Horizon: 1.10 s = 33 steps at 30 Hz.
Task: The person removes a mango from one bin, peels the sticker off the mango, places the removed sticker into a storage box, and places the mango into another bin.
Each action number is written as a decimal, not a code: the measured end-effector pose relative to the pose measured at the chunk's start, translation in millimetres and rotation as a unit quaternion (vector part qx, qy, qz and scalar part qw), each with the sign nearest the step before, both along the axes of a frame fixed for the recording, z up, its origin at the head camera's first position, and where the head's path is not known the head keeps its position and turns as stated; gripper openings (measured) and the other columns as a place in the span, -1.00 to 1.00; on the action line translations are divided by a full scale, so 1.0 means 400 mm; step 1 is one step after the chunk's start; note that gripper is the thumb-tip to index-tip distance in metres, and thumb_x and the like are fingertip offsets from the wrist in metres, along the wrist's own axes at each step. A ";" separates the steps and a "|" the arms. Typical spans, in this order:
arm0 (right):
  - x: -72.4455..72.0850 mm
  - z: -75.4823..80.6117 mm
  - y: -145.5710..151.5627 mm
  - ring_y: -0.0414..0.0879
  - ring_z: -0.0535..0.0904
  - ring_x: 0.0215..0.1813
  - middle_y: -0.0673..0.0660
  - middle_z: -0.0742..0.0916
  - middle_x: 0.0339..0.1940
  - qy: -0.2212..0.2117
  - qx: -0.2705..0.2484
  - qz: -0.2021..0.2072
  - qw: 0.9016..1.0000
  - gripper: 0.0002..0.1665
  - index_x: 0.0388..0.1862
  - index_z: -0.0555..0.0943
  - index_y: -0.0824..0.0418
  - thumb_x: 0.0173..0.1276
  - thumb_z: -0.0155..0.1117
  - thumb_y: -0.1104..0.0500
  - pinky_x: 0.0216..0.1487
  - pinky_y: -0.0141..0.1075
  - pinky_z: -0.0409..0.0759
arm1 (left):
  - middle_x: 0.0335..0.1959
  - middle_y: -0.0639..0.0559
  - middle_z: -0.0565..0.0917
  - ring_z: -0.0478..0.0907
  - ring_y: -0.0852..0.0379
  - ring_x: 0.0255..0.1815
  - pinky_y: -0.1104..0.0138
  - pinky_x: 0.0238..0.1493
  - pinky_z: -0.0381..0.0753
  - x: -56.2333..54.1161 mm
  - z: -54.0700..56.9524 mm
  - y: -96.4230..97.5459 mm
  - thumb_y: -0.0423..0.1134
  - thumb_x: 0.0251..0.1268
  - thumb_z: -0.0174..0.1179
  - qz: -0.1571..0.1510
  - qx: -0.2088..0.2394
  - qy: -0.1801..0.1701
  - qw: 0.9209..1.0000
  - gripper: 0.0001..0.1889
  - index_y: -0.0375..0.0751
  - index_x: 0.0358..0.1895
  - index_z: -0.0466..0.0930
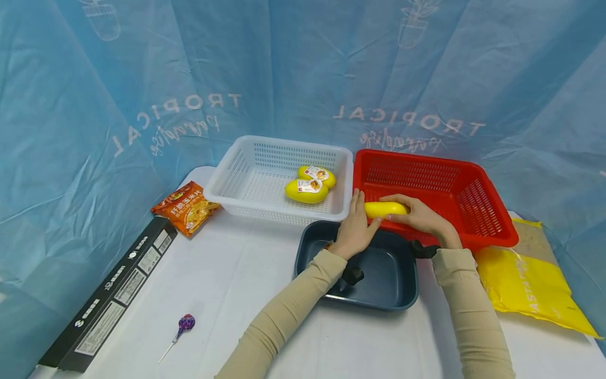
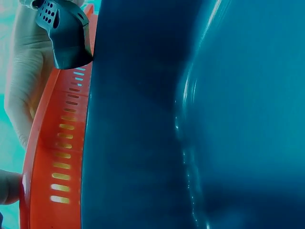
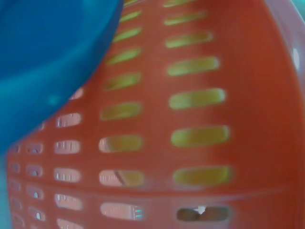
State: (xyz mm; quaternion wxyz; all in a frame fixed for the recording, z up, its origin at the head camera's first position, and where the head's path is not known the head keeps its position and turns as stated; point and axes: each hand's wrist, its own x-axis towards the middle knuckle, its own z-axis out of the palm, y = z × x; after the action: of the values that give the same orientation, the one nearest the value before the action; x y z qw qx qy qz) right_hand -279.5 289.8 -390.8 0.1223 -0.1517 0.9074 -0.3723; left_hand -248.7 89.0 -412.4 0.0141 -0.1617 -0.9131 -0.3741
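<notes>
Over the near left wall of the red basket (image 1: 478,208), my right hand (image 1: 421,213) grips a yellow mango-shaped item (image 1: 384,209), fingers over its top and thumb at the near side. My left hand (image 1: 354,231) reaches across the dark blue tub (image 1: 402,300), its straight fingers at the item's left end and its thumb pointing toward it. In the left wrist view, a thumb (image 2: 8,187) lies at the red rim. Yellow shows through the slots of the basket wall (image 3: 257,143) in the right wrist view. Two labelled yellow mango-shaped items (image 1: 305,192) lie in the white basket (image 1: 279,213).
An orange snack bag (image 1: 187,208) lies left of the white basket, beside a long black box (image 1: 111,295). A purple lollipop (image 1: 185,323) is on the table at front left. At right, a yellow pasta bag (image 1: 530,279) lies against the red basket.
</notes>
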 end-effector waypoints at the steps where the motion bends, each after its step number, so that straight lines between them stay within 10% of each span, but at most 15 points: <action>1: -0.001 0.001 -0.001 0.08 0.43 0.05 0.21 0.54 0.14 -0.004 0.002 0.001 1.000 -0.38 0.34 0.42 0.04 0.34 0.27 -0.07 0.03 -0.15 0.50 | 0.61 -0.10 -0.14 0.48 -0.07 0.30 0.19 0.22 0.55 0.000 0.000 0.000 0.01 0.48 0.00 0.000 0.000 -0.001 1.000 -0.21 -0.27 0.55 -0.15; 11: -0.011 0.003 -0.013 0.31 0.28 0.39 0.30 0.42 0.42 -0.053 0.042 0.023 0.997 -0.31 0.39 0.40 0.09 0.39 0.14 -0.20 0.31 0.35 0.24 | 0.61 -0.09 -0.13 0.58 -0.08 0.17 0.16 0.17 0.58 -0.003 0.009 0.001 0.01 0.46 0.02 0.002 0.007 0.004 1.000 -0.20 -0.28 0.55 -0.14; 33: 0.023 0.008 -0.001 0.24 0.37 0.34 0.27 0.45 0.40 0.056 -0.086 -0.088 0.991 -0.36 0.40 0.38 0.16 0.43 0.14 -0.08 0.28 0.21 0.38 | 0.61 -0.12 -0.13 0.51 -0.08 0.26 0.18 0.22 0.55 -0.002 -0.001 0.002 0.00 0.46 0.03 0.000 0.011 -0.003 1.000 -0.20 -0.28 0.55 -0.15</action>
State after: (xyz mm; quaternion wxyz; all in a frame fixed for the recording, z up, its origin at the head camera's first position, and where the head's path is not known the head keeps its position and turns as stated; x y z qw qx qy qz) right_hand -270.4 289.3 -387.5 0.0247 -0.1015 0.8872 -0.4494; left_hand -249.7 89.8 -412.8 0.0133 -0.1605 -0.9089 -0.3846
